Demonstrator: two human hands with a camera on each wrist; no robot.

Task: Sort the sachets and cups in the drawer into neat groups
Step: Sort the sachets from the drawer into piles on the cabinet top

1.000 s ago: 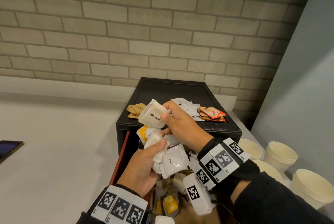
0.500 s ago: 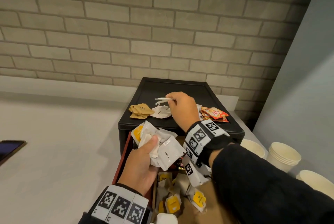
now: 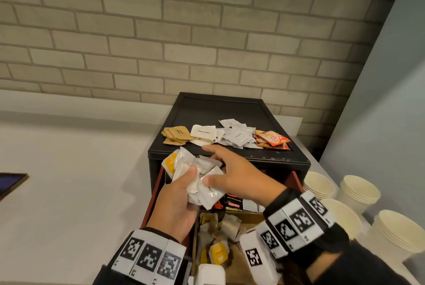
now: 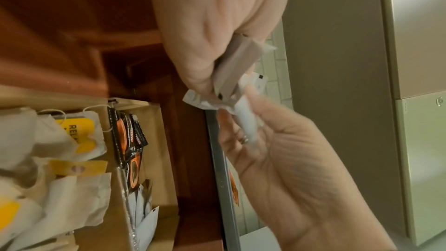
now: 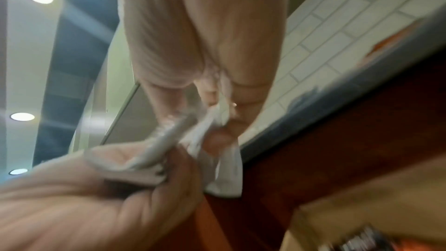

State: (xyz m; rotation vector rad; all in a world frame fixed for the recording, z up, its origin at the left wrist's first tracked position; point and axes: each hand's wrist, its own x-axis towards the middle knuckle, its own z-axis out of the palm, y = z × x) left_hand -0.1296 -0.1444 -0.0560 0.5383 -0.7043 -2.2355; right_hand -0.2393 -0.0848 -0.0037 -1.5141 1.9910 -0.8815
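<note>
My left hand [image 3: 184, 190] grips a bunch of white sachets [image 3: 202, 183], with one yellow-tagged bag among them, above the open red drawer [image 3: 156, 190]. My right hand [image 3: 226, 167] meets the bunch from the right. Its thumb lies on a white sachet and its fingers reach behind it. The left wrist view shows that pinch on the white sachet [image 4: 246, 121]. On top of the black drawer unit [image 3: 230, 158] lie four groups: brown sachets [image 3: 176, 135], white sugar sachets [image 3: 204, 134], cream sachets [image 3: 239, 134] and red-orange sachets [image 3: 271, 140].
A cardboard box [image 3: 248, 215] in the drawer holds tea bags [image 3: 218, 252] and black-orange sachets [image 3: 232, 202]. Stacks of paper cups [image 3: 358, 190] stand to the right of the unit. A dark screen [image 3: 11, 181] lies at the counter's left edge. A brick wall rises behind.
My right hand carried a white sugar sachet up to the unit's top, left it on the white pile, and came back down to the bunch in my left hand.
</note>
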